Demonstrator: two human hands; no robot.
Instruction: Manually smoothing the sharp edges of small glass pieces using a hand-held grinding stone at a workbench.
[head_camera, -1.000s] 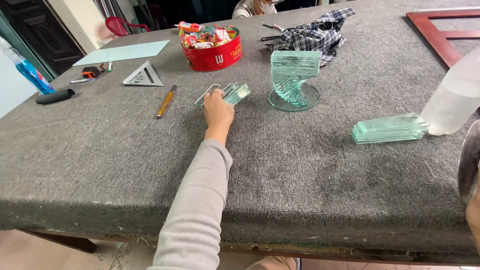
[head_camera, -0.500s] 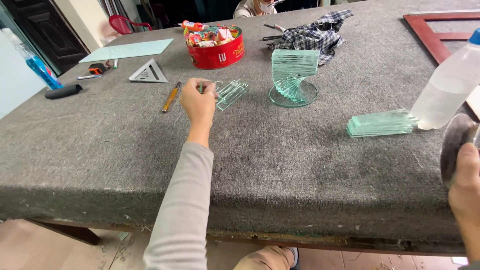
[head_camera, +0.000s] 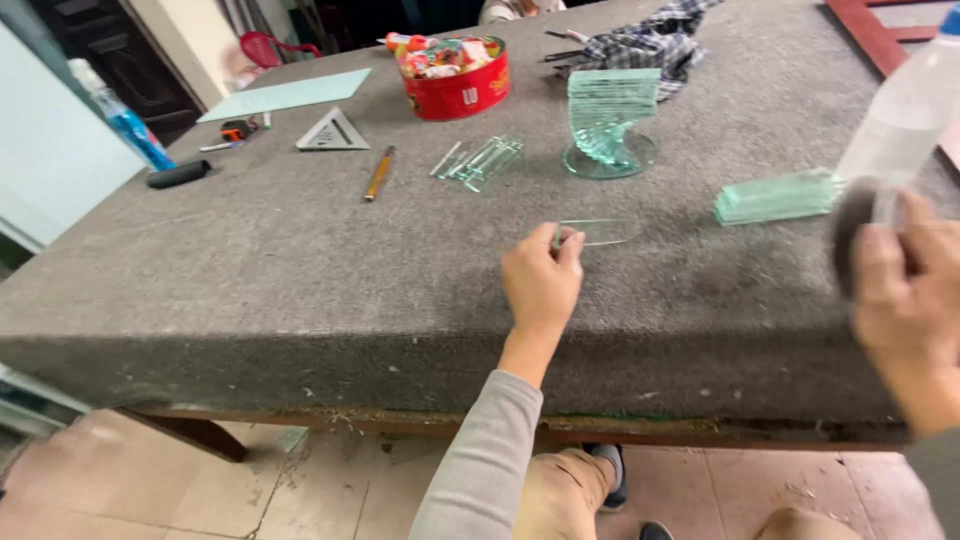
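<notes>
Pinched between the thumb and fingertips of my left hand (head_camera: 541, 283) is a clear glass strip (head_camera: 598, 232), held flat just above the grey felt table (head_camera: 250, 270), while my right hand (head_camera: 905, 290) is closed around a clear plastic bottle (head_camera: 900, 115) and a dark pad (head_camera: 850, 235) well off to the right of that pinch. Beyond the pinch I see, largest first, a checked cloth (head_camera: 645, 45), a red tin (head_camera: 460, 80), a twisted tower of glass strips (head_camera: 608, 125), a flat stack of glass (head_camera: 775, 197) to the right, loose strips (head_camera: 480, 160) and a pencil (head_camera: 379, 173) to the left.
</notes>
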